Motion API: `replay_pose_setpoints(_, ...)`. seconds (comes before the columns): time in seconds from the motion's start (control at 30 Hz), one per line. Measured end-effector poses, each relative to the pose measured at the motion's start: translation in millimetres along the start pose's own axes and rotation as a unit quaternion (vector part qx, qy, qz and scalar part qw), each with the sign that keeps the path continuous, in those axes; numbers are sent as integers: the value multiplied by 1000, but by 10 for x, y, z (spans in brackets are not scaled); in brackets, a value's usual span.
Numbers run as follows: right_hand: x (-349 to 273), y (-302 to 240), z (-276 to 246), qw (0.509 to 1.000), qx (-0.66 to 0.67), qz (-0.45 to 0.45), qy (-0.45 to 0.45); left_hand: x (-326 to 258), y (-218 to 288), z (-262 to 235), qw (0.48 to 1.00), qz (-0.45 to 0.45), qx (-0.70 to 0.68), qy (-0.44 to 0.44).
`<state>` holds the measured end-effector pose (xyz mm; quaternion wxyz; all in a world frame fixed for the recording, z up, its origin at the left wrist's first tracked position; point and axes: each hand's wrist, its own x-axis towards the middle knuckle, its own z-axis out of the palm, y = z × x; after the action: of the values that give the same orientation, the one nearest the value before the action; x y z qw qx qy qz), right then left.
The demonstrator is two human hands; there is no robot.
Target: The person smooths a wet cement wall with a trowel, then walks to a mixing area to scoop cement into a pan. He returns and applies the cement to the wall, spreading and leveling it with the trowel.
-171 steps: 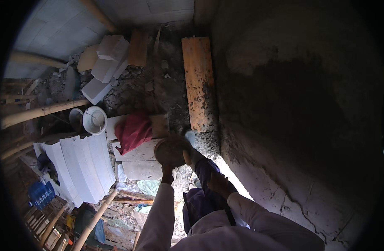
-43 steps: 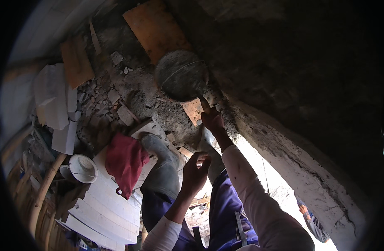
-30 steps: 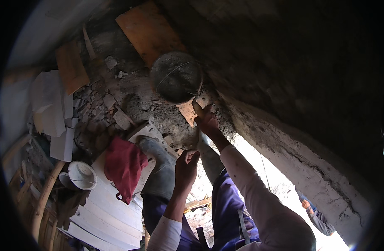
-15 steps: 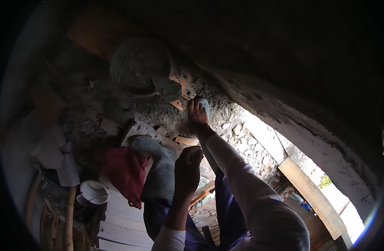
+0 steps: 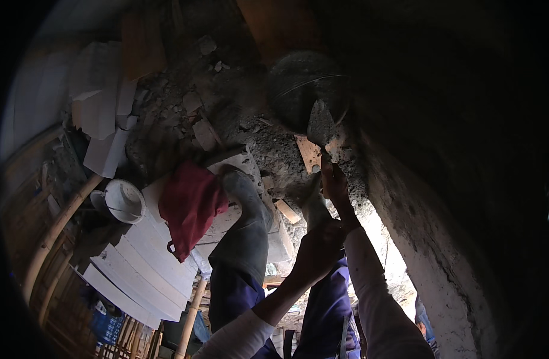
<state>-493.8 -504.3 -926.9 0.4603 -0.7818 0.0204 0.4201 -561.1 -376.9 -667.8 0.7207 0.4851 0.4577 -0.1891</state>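
Note:
My right hand [image 5: 334, 178] is closed around the handle of a trowel [image 5: 320, 124]. Its pointed blade, grey with mortar, lies over the near edge of a dark round tub [image 5: 292, 78], whose contents are too dim to make out. Below the blade, a mortar-spotted wooden board [image 5: 308, 154] rests on the rubble. My left hand [image 5: 319, 251] is closed beside my right forearm, overlapping it in view; what it holds, if anything, is hidden.
My rubber boots [image 5: 247, 206] stand amid rubble and pale blocks. A red cloth [image 5: 193, 203] lies left of them, near a white bucket [image 5: 125, 201] and long pale boards [image 5: 148, 263]. Bamboo poles [image 5: 59, 230] stand further left. A rough wall [image 5: 430, 251] rises on the right.
My right hand, earlier stretched out with fingers spread, now grips the trowel. My left hand has moved toward my right forearm. The view has turned, shifting the tub rightward in the picture.

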Motion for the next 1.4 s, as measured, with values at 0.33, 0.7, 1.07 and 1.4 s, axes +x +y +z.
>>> replay_pose_setpoints(0.33,-987,-539,279,967,-252,-13,-37,-142,262,-367,992,-20,-116,38)
replay_pose_setpoints(0.7,1538,-1373,2668,744,-574,-334,-70,-172,226,-1221,923,5,-209,324)
replay_pose_setpoints(1.07,1273,-586,2112,794,-554,-172,-181,-228,357,-1494,914,16,-245,324)
replay_pose_setpoints(1.4,1078,-339,1935,906,-299,-210,-212,-161,319,-1202,932,-9,-223,284)
